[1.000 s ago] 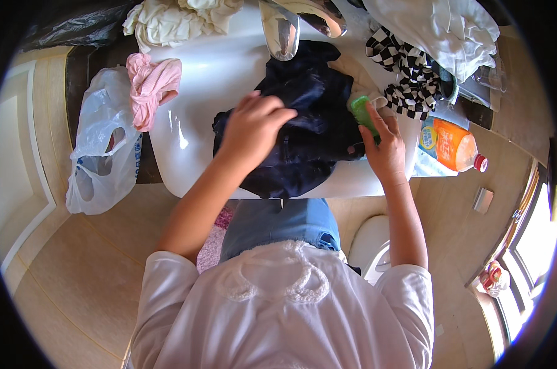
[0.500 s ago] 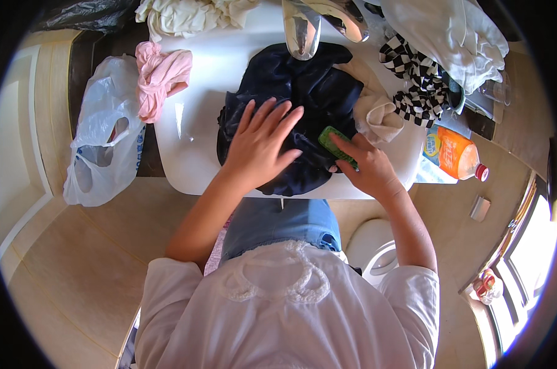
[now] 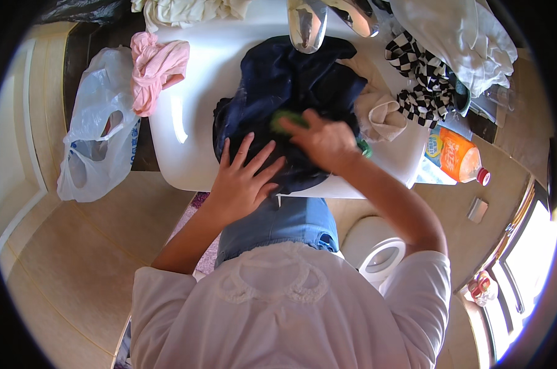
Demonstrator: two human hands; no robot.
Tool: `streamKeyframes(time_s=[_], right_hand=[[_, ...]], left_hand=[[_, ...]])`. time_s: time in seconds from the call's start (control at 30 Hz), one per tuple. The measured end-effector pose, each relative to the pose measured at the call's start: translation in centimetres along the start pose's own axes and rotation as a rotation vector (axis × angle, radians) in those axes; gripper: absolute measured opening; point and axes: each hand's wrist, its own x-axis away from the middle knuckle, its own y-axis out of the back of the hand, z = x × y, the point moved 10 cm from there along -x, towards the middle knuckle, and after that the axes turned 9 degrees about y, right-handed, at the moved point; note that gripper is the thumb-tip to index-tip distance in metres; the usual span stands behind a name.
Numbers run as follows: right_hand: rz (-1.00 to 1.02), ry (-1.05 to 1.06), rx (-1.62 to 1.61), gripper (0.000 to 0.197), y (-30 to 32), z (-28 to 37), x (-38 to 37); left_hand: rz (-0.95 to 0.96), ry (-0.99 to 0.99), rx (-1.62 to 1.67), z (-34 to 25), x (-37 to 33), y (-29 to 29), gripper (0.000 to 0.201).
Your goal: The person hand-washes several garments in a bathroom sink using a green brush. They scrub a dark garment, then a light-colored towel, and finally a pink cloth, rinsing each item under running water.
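- Dark garment: lies bunched in the white sink.
- Left hand: fingers spread wide, back upward, on garment's near-left part.
- Right hand: fingers narrow, holding green block.
- Green block: motion-blurred, over garment's middle.

Around the navy garment, I see bare white basin at nine o'clock where a hand could pass. The chrome faucet blocks me at twelve, the pink cloth at ten, the beige cloth at three.
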Motion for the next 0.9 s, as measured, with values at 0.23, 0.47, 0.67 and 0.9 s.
streamKeyframes(time_s=[0.23, 0.47, 0.67, 0.9], right_hand=[[-0.252, -0.256, 0.055, 0.042, 2.5, -5.8, 1.3], [0.052, -0.191, 0.268, 0.043, 0.2, -8.7, 1.7], [-0.373, -0.084, 0.107, 0.039, 4.3, -4.8, -0.3], [-0.184, -0.11, 0.322, 0.043, 2.3, -8.0, 0.2]], left_hand=[[-0.073, 0.024, 0.056, 0.6, -0.3, -0.4, 0.042], [-0.083, 0.019, 0.096, 0.8, -0.4, -0.6, 0.043], [-0.078, 0.038, 0.081, 0.8, -0.6, -0.6, 0.043], [-0.05, 0.044, 0.14, 1.1, -0.4, -1.1, 0.042]])
